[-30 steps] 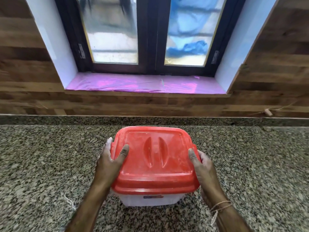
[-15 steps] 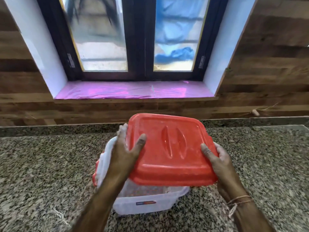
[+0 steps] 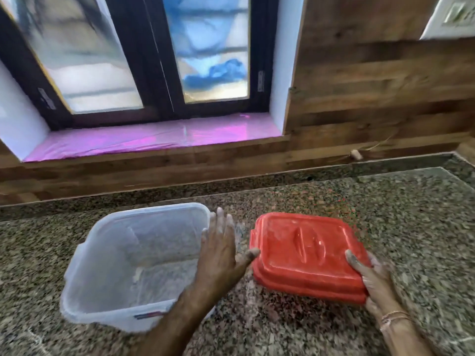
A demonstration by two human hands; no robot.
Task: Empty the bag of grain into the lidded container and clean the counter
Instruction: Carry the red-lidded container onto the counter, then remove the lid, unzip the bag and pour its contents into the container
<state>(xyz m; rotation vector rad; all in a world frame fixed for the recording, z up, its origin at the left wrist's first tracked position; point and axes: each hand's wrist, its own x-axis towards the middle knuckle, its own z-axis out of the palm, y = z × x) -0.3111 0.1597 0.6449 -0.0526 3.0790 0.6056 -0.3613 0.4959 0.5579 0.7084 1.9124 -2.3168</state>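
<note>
The clear plastic container point(image 3: 133, 265) stands uncovered at 8 o'clock on the granite counter point(image 3: 385, 214). Its red lid point(image 3: 308, 255), at 4 o'clock, is pinched by the right hand point(image 3: 372, 281); the left hand point(image 3: 221, 255), fingers spread, touches the lid's near-left edge.

A second ago the red lid point(image 3: 307, 255) sat shut on the clear container point(image 3: 133, 265), both my hands pressed to its sides. Then I tipped it up off the rim. Now it is off altogether and over to the right of the container, low over the desk point(image 3: 385, 209), its near right corner gripped by my right hand point(image 3: 370, 281). My left hand point(image 3: 218, 255) has let go; its fingers point(image 3: 221, 227) are spread flat, only the thumb touching the lid's left edge. The container stands uncovered.
</note>
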